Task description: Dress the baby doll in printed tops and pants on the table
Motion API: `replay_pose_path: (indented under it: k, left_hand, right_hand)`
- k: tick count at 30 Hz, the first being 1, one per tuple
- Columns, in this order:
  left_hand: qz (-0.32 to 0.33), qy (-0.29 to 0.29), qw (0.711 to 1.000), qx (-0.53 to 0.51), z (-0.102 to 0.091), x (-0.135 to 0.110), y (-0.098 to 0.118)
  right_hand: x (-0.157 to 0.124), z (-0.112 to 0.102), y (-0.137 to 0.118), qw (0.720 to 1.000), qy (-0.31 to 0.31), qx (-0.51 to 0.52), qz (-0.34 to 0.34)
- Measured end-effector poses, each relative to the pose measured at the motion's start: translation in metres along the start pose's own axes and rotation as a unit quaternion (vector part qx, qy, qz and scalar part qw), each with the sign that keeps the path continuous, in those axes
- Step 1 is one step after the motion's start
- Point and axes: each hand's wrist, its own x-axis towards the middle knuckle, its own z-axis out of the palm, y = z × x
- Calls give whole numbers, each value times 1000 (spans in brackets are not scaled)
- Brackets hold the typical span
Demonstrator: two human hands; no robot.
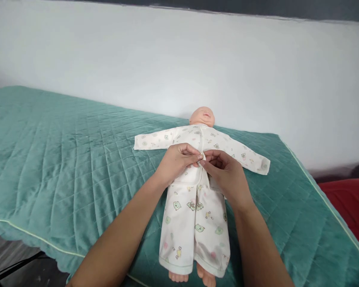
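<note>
Centre of frame: left hand (178, 158) and right hand (229, 172) pinch front edge of shirt (187, 137), thumbs closed against fingers. Shirt on doll (202, 116), on its back on quilt (86, 159). Best handling, likely: edges level, fabric taut, light fingertip grip. Red item (342, 203), lower right: can't tell if container.
</note>
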Motion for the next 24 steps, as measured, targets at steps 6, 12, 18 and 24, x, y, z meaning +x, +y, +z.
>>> replay_pose_path:
  k: [6, 12, 18, 24]
  left_hand:
    - [-25, 4, 1000, 10, 0, -2, 8]
    - [-28, -34, 997, 60, -5, -4, 14]
    - [-20, -30, 997, 73, -3, -5, 13]
    - [-10, -5, 995, 101, 1, -3, 7]
  right_hand:
    - [-1, 4, 0, 998, 15, -51, -17]
    - [-3, 6, -2, 996, 26, -83, -27]
    - [-5, 10, -3, 991, 33, -114, -54]
    - [-6, 11, -4, 987, 31, -140, -66]
